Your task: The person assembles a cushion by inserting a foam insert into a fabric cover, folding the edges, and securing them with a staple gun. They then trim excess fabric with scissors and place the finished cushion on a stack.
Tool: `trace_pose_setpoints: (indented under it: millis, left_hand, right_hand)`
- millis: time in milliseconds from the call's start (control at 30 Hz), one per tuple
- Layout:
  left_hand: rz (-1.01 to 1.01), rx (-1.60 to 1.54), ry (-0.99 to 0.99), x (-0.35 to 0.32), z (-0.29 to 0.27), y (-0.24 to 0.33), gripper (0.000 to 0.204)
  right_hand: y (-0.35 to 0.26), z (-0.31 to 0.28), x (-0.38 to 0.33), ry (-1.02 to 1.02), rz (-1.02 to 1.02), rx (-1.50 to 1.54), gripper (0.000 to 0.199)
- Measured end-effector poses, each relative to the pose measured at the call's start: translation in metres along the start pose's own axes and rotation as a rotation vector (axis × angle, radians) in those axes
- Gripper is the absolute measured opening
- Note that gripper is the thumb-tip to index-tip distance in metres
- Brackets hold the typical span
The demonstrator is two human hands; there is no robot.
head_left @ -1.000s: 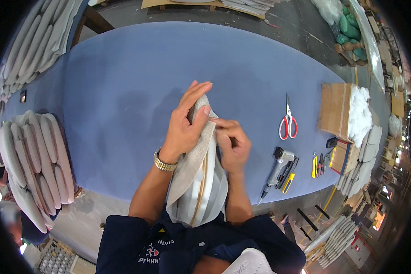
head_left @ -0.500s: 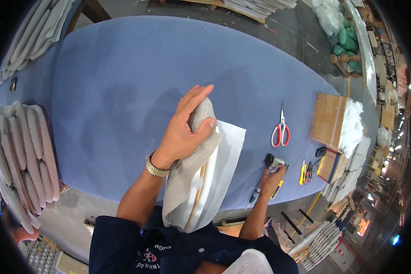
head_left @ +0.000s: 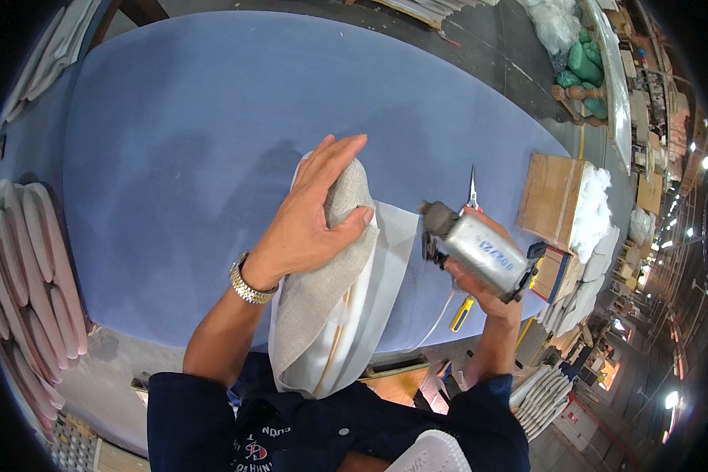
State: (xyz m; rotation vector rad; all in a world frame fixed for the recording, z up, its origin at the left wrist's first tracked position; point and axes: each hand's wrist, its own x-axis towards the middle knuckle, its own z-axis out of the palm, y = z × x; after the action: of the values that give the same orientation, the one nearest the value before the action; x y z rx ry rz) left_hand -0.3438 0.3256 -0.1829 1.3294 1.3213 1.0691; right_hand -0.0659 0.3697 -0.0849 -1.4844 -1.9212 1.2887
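Observation:
My left hand (head_left: 311,216) is wrapped over the top end of a long padded piece covered in grey-beige fabric (head_left: 311,322), its thumb pressing on the folded edge. The piece stands tilted against my front. White lining cloth (head_left: 393,240) hangs out along its right side, and a thin wooden strip (head_left: 335,338) shows in the gap. In my right hand (head_left: 495,303) is a silver staple gun (head_left: 488,256), lifted above the table to the right of the padded piece and apart from it. A thin hose trails below this hand.
Red-handled scissors (head_left: 473,190) lie on the blue table (head_left: 212,102), partly behind the staple gun. A yellow cutter knife (head_left: 462,315) lies near the front edge. At right stands a cardboard box (head_left: 551,197) with white stuffing (head_left: 591,208). Padded pieces (head_left: 39,271) are piled at left.
My right hand has raised the staple gun off the table and brought it up and toward the padded piece. My left hand keeps its hold; the whole view has shifted slightly.

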Motion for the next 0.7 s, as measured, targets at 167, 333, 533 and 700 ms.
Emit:
trace_pose_setpoints:
  millis: [167,333,533,700]
  left_hand:
    - [0.000,-0.007,-0.012,0.001,0.002,-0.004,0.084]
    - [0.044,0.020,-0.012,-0.001,0.002,-0.008,0.089]
    - [0.038,-0.005,-0.013,0.000,-0.001,-0.007,0.092]
    - [0.042,-0.005,-0.005,0.001,-0.002,-0.008,0.094]
  right_hand:
    - [-0.028,0.006,0.048,-0.373,-0.312,-0.237,0.070]
    - [-0.041,0.010,0.062,-0.489,-0.337,-0.231,0.075]
    - [-0.060,0.008,0.070,-0.584,-0.287,-0.363,0.074]
    - [-0.071,0.014,0.071,-0.588,-0.275,-0.373,0.070]
